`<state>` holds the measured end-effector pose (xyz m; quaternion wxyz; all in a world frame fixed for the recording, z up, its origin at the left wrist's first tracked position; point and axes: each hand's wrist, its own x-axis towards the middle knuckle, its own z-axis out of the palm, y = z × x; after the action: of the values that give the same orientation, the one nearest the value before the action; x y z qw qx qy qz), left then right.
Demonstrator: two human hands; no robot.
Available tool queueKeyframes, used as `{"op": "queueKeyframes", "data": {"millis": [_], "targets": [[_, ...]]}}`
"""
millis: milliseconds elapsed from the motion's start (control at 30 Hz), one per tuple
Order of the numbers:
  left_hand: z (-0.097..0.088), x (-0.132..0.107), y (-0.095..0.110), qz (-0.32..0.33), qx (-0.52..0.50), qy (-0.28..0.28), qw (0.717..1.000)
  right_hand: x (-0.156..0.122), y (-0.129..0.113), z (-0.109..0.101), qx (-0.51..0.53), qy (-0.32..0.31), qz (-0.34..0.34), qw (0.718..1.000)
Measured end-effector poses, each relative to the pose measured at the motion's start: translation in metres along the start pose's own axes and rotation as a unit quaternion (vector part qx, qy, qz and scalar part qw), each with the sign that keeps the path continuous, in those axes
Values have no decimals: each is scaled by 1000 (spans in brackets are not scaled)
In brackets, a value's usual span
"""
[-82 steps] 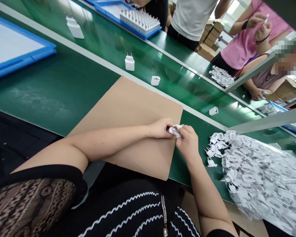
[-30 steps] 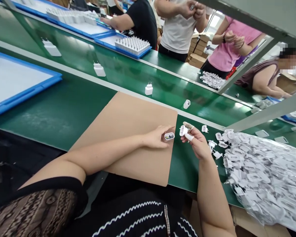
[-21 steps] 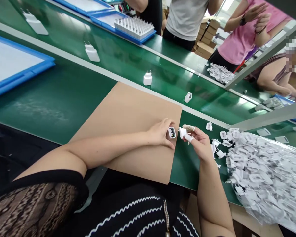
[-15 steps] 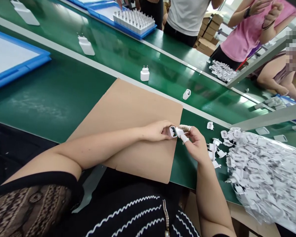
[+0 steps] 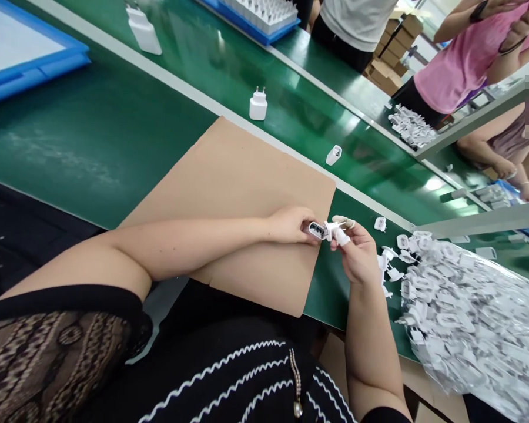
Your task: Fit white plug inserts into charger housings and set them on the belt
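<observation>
My left hand [image 5: 291, 225] is closed round a small white charger housing [image 5: 316, 230], its open end turned right. My right hand [image 5: 357, 249], with white cots on two fingertips, pinches a white plug cap [image 5: 334, 231] against that open end. Both hands hover over the right edge of a brown cardboard sheet [image 5: 229, 194] on the green table. A heap of white plug caps [image 5: 462, 311] on clear plastic lies just right of my right hand.
On the green conveyor belt [image 5: 291, 123] stand an assembled charger [image 5: 258, 104], an empty housing [image 5: 334, 155] and another charger [image 5: 143, 30]. Blue trays [image 5: 35, 64] sit at far left and top. Other people work across the belt; a grey metal rail [image 5: 480, 218] crosses at right.
My hands have come together: the plug cap in my right hand, held apart from the housing a second ago, now meets its open end. The chargers on the belt have drifted left.
</observation>
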<state>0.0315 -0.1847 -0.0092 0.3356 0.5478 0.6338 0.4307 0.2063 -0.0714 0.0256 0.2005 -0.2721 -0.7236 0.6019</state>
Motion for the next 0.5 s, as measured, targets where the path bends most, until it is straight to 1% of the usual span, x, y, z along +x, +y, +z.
{"op": "queueKeyframes", "data": {"millis": [67, 100, 167, 267, 300, 333, 400, 500], "targets": [[-1, 0, 1, 3, -2, -4, 1000, 2, 0, 0, 14, -28, -5, 999], [-2, -1, 2, 7, 1, -6, 1000, 2, 0, 1, 4, -29, -20, 999], [-4, -1, 3, 8, 0, -12, 1000, 2, -1, 5, -57, 8, -73, 996], [-7, 0, 3, -20, -36, -36, 999, -3, -3, 10, -153, 102, -162, 969], [-7, 0, 3, -30, -52, -44, 997, -5, -5, 10, -170, 120, -182, 961], [-7, 1, 2, -36, -67, -49, 996, -7, -6, 10, -186, 125, -197, 955], [-7, 2, 0, -36, -83, -49, 995, -10, -8, 8, -231, 109, -220, 941], [-7, 3, -2, -27, -86, -37, 995, -8, -8, 5, -324, 56, -247, 911]]}}
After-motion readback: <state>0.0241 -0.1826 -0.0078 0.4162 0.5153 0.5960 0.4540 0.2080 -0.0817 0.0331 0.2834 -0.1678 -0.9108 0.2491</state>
